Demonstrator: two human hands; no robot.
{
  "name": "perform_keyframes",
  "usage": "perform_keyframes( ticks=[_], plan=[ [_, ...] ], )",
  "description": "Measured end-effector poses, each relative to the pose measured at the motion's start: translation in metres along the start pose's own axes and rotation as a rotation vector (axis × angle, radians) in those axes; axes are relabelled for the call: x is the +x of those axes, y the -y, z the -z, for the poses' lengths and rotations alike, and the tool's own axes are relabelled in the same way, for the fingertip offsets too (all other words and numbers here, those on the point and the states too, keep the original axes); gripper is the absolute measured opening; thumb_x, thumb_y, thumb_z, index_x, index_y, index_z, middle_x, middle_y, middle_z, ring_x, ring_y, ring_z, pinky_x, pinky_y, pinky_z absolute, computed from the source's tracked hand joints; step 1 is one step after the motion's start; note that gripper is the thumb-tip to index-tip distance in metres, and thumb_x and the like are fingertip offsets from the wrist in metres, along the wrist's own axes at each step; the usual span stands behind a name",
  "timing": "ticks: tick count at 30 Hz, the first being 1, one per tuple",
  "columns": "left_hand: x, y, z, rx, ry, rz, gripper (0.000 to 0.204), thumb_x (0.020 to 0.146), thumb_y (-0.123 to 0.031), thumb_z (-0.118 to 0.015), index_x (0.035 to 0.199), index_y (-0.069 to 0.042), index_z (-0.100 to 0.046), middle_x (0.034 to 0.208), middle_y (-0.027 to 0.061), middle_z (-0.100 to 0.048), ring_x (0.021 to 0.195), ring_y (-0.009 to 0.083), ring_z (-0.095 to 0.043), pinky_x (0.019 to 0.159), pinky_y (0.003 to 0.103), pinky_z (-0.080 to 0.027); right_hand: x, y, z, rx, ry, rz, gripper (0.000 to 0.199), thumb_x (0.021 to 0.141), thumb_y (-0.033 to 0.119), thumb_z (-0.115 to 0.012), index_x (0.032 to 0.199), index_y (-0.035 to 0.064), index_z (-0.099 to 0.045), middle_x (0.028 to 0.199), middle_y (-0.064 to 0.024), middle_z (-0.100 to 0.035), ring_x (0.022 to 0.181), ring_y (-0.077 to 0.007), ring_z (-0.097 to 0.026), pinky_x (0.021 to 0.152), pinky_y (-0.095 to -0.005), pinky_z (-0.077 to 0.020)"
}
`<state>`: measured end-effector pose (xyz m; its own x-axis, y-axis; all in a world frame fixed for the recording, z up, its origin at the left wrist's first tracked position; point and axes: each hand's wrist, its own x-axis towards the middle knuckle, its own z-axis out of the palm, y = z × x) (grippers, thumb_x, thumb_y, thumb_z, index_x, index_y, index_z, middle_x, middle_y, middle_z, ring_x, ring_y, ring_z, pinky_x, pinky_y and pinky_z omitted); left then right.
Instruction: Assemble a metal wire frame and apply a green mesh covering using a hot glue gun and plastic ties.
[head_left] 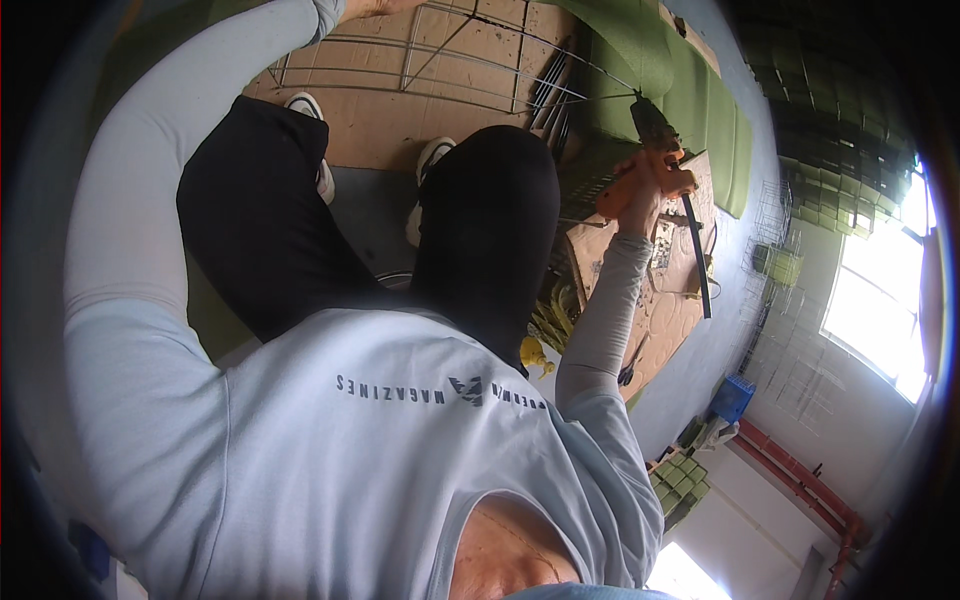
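My right hand [645, 195] is wrapped round the grip of an orange-and-black hand-held gun tool [660, 150]. A long black strip [697, 250] sticks out from the tool's back end. Its dark nose points away from me and meets, or comes very close to, the right end of a thin metal wire frame [435, 65]. That frame lies across in front of my knees, with long rods joined by cross wires. My left hand [378, 6] is at the top edge near the frame's far left side, mostly cut off, and its fingers are out of sight.
Brown cardboard [380, 125] lies under the frame. Green sheet material [690, 110] drapes to the right, and a bundle of dark rods [550, 90] rests beside it. By my right arm is a cardboard-topped surface [660, 320] with small bits. Green stacks [680, 485] and a blue crate [733, 397] stand farther right.
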<state>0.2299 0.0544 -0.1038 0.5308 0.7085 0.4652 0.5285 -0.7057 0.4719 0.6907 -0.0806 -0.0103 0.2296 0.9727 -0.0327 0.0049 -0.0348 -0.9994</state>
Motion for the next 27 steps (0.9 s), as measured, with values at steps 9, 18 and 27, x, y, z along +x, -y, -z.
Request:
perform_keyframes(
  ticks=[9, 18, 27],
  plan=[
    [-0.004, 0.000, 0.005, 0.006, -0.020, -0.077, 0.056, 0.102, -0.045, -0.023, 0.141, -0.009, -0.040, 0.148, 0.0186, -0.032, 0.139, 0.0333, -0.026, 0.113, 0.047, -0.022, -0.003, -0.002, -0.006, -0.079, 0.021, -0.011, 0.011, 0.091, 0.011, -0.056, 0.101, 0.0038, -0.056, 0.074, -0.0044, -0.055, 0.066, -0.0165, -0.057, 0.063, -0.0289, -0.0486],
    [0.005, -0.008, 0.004, 0.077, -0.029, -0.100, 0.045, 0.103, -0.030, -0.033, 0.143, -0.011, -0.035, 0.145, 0.0174, -0.036, 0.136, 0.0347, -0.031, 0.110, 0.046, -0.028, 0.002, -0.010, 0.006, -0.053, 0.008, 0.004, 0.010, 0.091, 0.011, -0.058, 0.097, 0.0039, -0.057, 0.071, -0.0045, -0.055, 0.063, -0.0164, -0.057, 0.060, -0.0298, -0.0490],
    [0.001, -0.007, 0.005, 0.017, -0.058, -0.095, 0.045, 0.103, -0.031, -0.034, 0.142, -0.009, -0.037, 0.144, 0.0183, -0.037, 0.136, 0.0355, -0.030, 0.111, 0.046, -0.026, -0.006, 0.000, -0.008, -0.134, 0.054, 0.011, 0.009, 0.090, 0.012, -0.057, 0.090, 0.0023, -0.057, 0.072, -0.0059, -0.057, 0.065, -0.0167, -0.057, 0.063, -0.0284, -0.0475]
  ],
)
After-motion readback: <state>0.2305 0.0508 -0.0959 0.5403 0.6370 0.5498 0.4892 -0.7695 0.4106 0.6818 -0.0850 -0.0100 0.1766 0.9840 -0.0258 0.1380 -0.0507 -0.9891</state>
